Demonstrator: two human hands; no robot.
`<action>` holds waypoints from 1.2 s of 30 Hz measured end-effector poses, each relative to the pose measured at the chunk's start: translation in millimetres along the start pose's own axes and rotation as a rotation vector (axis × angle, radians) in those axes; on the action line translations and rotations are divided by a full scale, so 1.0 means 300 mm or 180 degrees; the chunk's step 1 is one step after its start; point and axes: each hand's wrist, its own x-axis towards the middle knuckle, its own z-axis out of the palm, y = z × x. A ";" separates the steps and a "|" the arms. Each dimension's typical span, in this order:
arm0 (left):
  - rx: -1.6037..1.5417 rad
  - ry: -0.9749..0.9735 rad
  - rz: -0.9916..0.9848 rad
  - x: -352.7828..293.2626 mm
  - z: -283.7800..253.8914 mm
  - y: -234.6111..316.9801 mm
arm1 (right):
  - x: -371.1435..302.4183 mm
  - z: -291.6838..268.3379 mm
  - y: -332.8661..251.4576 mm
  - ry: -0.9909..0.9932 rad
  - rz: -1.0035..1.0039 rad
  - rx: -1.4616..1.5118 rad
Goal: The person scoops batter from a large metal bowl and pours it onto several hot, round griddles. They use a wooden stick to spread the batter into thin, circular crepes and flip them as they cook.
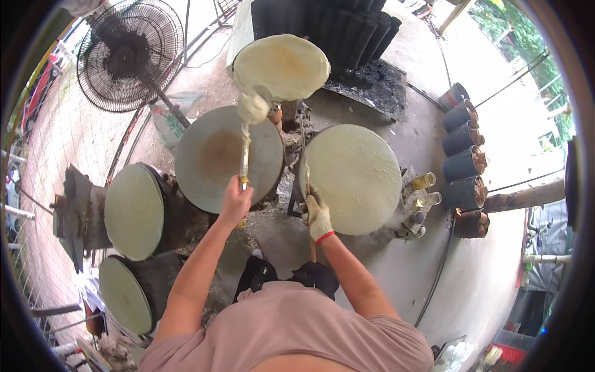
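Note:
My left hand (235, 201) is bare and closed around the handle of a ladle (245, 155). Pale batter coats its bowl, which is over the far edge of a bare round griddle (211, 146) with a brown middle. A whitish glove with a red cuff covers my right hand (318, 218). That hand grips a long thin rod (304, 149) with a wooden lower end; its far tip is hard to make out. Right of the rod, a pale sheet of batter (353, 180) covers another round griddle. A third pale round sheet (282, 65) lies on the farthest griddle.
Two more pale-covered griddles (133, 211) stand at the left. A large fan (127, 59) is at the far left. Black cylinders (322, 28) are stacked at the back, bottles (424, 181) stand right of the right griddle, and dark buckets (463, 162) line the right.

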 end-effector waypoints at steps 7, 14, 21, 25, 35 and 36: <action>0.2457 0.0293 0.0179 0.286 -0.277 -0.205 | 0.078 0.293 0.218 0.0818 -0.0780 -0.2690; 0.3016 0.0445 0.0575 0.360 -0.523 -0.147 | 0.200 0.550 0.131 0.0325 -0.0267 -0.1609; 0.3521 0.0332 0.0597 0.327 -0.676 -0.160 | 0.209 0.629 0.272 0.0586 -0.1330 -0.2249; 0.3774 0.0606 0.0308 0.290 -0.721 -0.108 | 0.185 0.708 0.080 0.0161 -0.0024 -0.1344; 0.3838 0.1021 0.0590 0.178 -0.906 -0.143 | 0.243 0.704 0.088 -0.0115 -0.0227 -0.1406; 0.3853 0.1109 0.0653 0.167 -0.927 -0.148 | 0.261 0.650 0.119 0.0044 -0.0577 -0.1373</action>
